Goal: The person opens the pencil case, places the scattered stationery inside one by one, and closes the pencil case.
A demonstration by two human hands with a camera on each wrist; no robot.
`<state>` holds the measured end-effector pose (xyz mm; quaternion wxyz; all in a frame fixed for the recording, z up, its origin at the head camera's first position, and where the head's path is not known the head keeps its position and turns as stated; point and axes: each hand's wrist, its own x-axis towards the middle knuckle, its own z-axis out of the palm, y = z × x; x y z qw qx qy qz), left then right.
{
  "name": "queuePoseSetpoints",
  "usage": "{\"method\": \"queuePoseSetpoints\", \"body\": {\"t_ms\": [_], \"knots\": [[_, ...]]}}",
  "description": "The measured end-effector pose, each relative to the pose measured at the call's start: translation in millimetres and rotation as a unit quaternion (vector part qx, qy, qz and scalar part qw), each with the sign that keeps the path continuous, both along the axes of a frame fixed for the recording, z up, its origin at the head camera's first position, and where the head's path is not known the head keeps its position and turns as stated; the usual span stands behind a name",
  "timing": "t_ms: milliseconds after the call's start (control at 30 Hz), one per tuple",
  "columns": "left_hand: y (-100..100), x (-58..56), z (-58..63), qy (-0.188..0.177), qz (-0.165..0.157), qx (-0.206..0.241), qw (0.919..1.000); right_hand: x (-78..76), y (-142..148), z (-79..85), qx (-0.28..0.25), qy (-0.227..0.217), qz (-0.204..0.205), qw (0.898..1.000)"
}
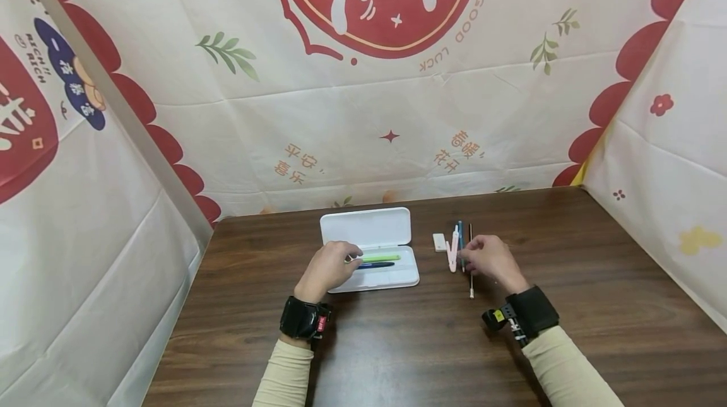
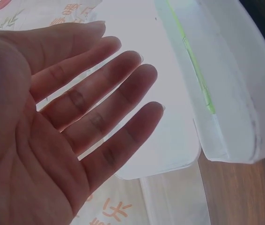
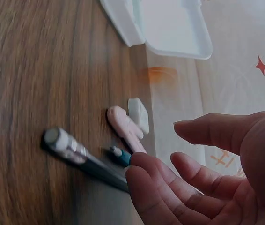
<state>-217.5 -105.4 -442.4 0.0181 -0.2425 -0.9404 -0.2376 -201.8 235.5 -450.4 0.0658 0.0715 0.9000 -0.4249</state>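
Observation:
A white pencil case (image 1: 366, 228) lies with its lid raised, holding a green pen (image 1: 383, 258) and a dark blue pen (image 1: 379, 265). Over its left part hovers my left hand (image 1: 329, 265), fingers loosely extended and holding nothing. My right hand (image 1: 493, 259) is above a dark pencil (image 1: 471, 284) and a teal pen (image 1: 461, 238), its thumb apart from the fingers; nothing shows between them. In the right wrist view the pencil's white eraser end (image 3: 57, 137) points away from the hand. A pink compass (image 1: 452, 252) and a white eraser (image 1: 439, 242) lie just left of these.
The brown wooden table (image 1: 397, 337) carries all these things. Printed white cloth (image 1: 352, 123) hangs along its back edge, with more cloth at the left (image 1: 102, 236) and right (image 1: 664, 161).

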Motion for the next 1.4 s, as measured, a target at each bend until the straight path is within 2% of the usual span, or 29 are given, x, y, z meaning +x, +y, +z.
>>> {"method": "queuePoseSetpoints", "body": {"t_ms": [400,967,1400], "knots": [[-1.1,0.5,-0.5,-0.002,-0.001,-0.001,1.0000,-7.1,5.3,-6.8,0.060,0.006,0.010,0.998],[-1.5,1.6,1.2,-0.014,0.000,-0.002,0.9999,-12.0,13.7,-19.8,0.096,-0.004,-0.004,0.995],[-1.0,0.4,-0.3,-0.005,-0.004,-0.008,1.0000,-14.3,13.4,-18.7,0.114,-0.034,-0.014,0.993]]}}
